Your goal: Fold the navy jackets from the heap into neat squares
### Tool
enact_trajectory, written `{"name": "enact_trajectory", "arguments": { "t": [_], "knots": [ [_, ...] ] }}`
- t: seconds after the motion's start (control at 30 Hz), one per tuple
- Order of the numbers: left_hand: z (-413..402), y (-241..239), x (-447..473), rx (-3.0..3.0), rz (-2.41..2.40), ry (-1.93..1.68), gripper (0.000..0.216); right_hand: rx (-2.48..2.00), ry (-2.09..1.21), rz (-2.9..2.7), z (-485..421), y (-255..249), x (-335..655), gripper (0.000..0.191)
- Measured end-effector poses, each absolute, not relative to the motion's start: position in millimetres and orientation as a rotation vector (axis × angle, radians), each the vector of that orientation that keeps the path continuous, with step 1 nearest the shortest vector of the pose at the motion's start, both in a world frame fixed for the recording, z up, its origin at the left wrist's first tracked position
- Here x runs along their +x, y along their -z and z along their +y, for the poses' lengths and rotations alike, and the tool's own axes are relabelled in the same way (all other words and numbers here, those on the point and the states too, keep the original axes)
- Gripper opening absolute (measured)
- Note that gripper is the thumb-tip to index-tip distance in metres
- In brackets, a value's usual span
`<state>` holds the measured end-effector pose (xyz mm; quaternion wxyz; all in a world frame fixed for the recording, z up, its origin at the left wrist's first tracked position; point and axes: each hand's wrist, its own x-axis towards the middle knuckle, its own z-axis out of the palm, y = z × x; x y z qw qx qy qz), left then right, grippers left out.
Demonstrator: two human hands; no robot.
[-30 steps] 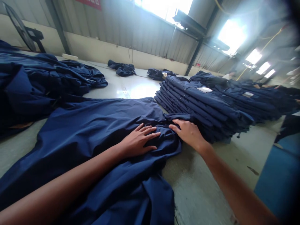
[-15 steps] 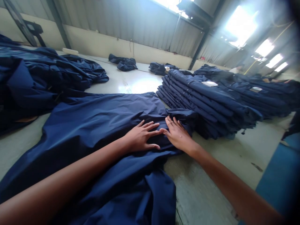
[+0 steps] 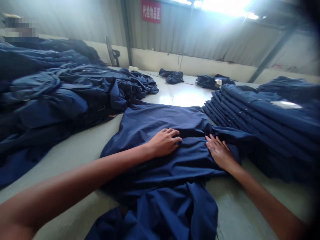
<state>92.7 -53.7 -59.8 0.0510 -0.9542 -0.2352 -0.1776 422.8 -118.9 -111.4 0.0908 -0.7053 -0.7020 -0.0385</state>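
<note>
A navy blue garment (image 3: 160,123) lies spread on the pale table (image 3: 82,146) in front of me, its near end bunched and hanging toward me. My left hand (image 3: 165,142) rests on its middle with the fingers curled loosely over a fold. My right hand (image 3: 220,152) lies flat on the cloth to the right, fingers stretched out and apart, close to the garment's right edge. Neither hand lifts the fabric.
A neat stack of folded navy garments (image 3: 262,116) with a white label stands at the right. A loose heap of the same garments (image 3: 50,96) fills the left. Two small bundles (image 3: 172,76) lie at the far side by the wall.
My view has swung left. The hands, which were touching, have drawn apart: the right one slid right along the cloth, and the left hand's fingers have curled.
</note>
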Motion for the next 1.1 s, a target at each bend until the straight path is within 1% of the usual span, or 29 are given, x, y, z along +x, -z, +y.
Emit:
{"name": "enact_trajectory", "arguments": {
  "t": [0.17,0.23,0.27,0.33,0.4,0.43,0.5,0.57,0.6,0.67,0.7,0.77,0.83,0.9,0.93,1.03,1.1],
  "knots": [
    [-91,55,-40,-2.815,-1.140,0.441,0.048,-2.120,0.009,-2.139,-123,116,449,0.064],
    [-112,55,-77,-2.789,-1.272,0.446,0.049,-2.145,-0.020,-2.204,-126,110,457,0.064],
    [-121,55,-90,-2.731,-1.366,0.479,0.048,-2.141,0.002,-2.240,-127,102,457,0.064],
    [-134,57,-107,-2.507,-1.630,0.564,0.049,-2.054,0.151,-2.304,-130,77,444,0.060],
    [-137,57,-117,-2.313,-1.912,0.573,0.057,-1.838,0.351,-2.352,-133,46,410,0.055],
    [-136,57,-119,-2.297,-2.031,0.547,0.061,-1.704,0.394,-2.374,-133,32,387,0.051],
    [-135,54,-117,-2.381,-2.205,0.555,0.062,-1.409,0.302,-2.468,-132,8,333,0.044],
    [-140,46,-105,-2.483,-2.229,0.770,0.061,-1.189,0.219,-2.520,-124,-3,278,0.045],
    [-145,40,-95,-2.550,-2.157,0.919,0.061,-1.098,0.188,-2.527,-118,-5,254,0.048],
    [-160,26,-72,-2.786,-1.857,1.138,0.056,-0.964,0.137,-2.570,-103,0,215,0.057],
    [-167,18,-61,-2.952,-1.686,1.171,0.047,-0.902,0.126,-2.599,-95,6,201,0.057],
    [-174,8,-46,-3.210,-1.470,1.190,0.030,-0.796,0.120,-2.627,-82,21,184,0.052],
    [-168,8,-42,-3.164,-1.541,1.294,0.032,-0.731,0.097,-2.580,-74,39,180,0.044],
    [-148,19,-49,-2.855,-1.737,1.352,0.027,-0.723,-0.001,-2.465,-69,57,183,0.036],
    [-135,29,-54,-2.715,-1.812,1.298,0.029,-0.736,-0.074,-2.399,-67,64,186,0.032],
    [-100,60,-65,-2.617,-1.936,0.974,0.054,-0.810,-0.264,-2.263,-64,78,193,0.025],
    [-88,76,-65,-2.673,-1.938,0.869,0.054,-0.850,-0.301,-2.270,-62,81,194,0.027]
  ]
}}
